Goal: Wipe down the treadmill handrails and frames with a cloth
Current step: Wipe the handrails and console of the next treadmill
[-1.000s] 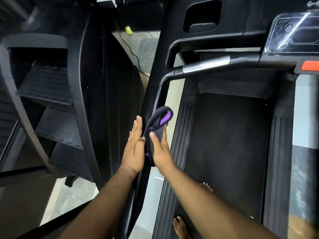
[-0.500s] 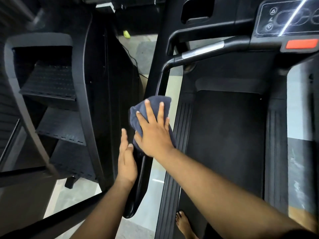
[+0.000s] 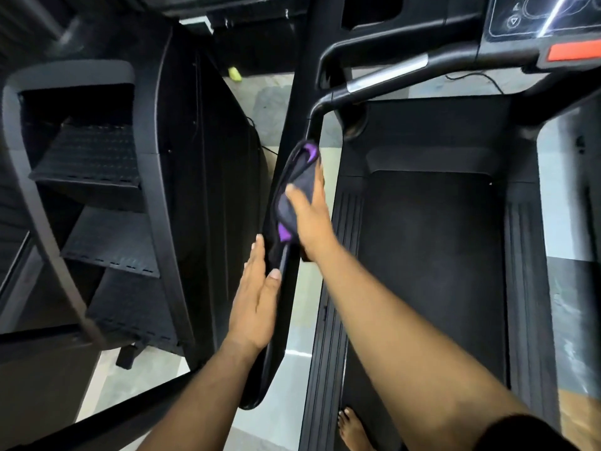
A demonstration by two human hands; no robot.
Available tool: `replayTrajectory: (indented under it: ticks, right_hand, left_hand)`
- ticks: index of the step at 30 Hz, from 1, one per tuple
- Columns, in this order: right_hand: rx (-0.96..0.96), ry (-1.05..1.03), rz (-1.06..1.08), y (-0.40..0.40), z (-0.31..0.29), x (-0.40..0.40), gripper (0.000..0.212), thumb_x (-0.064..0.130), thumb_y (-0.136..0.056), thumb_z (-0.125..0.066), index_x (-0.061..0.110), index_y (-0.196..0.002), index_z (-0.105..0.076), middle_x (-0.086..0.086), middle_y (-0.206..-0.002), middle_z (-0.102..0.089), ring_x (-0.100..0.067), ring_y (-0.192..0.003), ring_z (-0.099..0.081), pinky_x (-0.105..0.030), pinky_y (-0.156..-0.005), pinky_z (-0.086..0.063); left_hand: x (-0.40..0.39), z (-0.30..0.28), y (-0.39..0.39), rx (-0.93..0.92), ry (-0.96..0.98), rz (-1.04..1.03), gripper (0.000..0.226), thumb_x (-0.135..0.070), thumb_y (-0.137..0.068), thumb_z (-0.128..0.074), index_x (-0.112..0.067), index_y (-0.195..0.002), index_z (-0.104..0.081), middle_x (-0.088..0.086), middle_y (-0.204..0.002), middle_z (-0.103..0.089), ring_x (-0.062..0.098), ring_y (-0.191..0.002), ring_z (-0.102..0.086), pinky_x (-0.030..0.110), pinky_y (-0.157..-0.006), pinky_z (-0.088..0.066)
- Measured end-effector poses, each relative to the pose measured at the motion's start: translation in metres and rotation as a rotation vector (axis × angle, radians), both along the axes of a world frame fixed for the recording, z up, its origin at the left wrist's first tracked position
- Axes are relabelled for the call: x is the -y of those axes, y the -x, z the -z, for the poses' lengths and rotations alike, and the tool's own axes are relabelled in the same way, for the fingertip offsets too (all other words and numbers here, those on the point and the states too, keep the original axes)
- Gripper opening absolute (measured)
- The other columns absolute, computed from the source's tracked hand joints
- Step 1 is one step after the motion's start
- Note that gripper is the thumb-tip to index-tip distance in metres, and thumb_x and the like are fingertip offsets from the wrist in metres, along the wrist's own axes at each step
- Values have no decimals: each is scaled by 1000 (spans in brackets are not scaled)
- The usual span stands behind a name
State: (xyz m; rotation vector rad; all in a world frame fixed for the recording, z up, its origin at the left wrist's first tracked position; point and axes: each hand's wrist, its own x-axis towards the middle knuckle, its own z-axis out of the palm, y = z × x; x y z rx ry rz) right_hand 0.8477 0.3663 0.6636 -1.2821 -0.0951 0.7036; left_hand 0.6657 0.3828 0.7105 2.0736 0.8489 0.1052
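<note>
A dark cloth [image 3: 297, 187] with purple edging is wrapped round the treadmill's black left handrail [image 3: 274, 336]. My right hand [image 3: 309, 216] grips the cloth round the rail, thumb on top and fingers hidden behind it. Just below, my left hand [image 3: 257, 304] lies flat against the rail's outer side with straight fingers and the thumb on the rail. The rail bends at the top into a crossbar with a silver grip section [image 3: 387, 73] leading to the console [image 3: 540, 17].
A black stair-climber machine [image 3: 97, 196] stands close on the left. The treadmill belt [image 3: 432, 271] lies to the right, with my bare foot [image 3: 353, 429] on its edge. A red stop button [image 3: 574, 50] sits under the console. A yellow-green object [image 3: 234, 74] lies on the floor behind.
The cloth went from spread flat under my right palm to wrapped round the rail in a grip. My left hand has stayed flat against the rail below it.
</note>
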Motion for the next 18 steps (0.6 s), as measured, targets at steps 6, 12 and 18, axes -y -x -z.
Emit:
replayTrajectory:
  ticks: [6, 12, 18]
  right_hand:
    - [-151, 25, -31, 21, 42, 9, 94, 82, -79, -59, 45, -159, -25, 5, -161, -41, -17, -147, -40, -50, -123, -31]
    - [19, 56, -30, 68, 32, 33, 88, 78, -82, -59, 47, -157, -27, 10, -161, -41, -13, -148, -38, -48, -125, -29]
    - [22, 54, -8, 80, 9, 33, 91, 76, -85, -56, 50, -160, -12, 8, -169, -24, -16, -155, -24, -52, -126, -24]
  left_hand:
    - [0, -1, -7, -23, 15, -2, 73, -63, -97, -26, -37, -164, -14, -20, -170, -14, -6, -154, -10, 42, -130, -13]
    - [-1, -2, -6, 1, 66, -3, 73, -61, -95, -25, -38, -163, -14, -23, -169, -13, -8, -153, -8, 41, -130, -11]
    - [-1, -2, -1, 156, 176, -51, 69, -53, -95, -30, -37, -161, -17, -18, -169, -19, -8, -152, -16, 38, -130, -13]
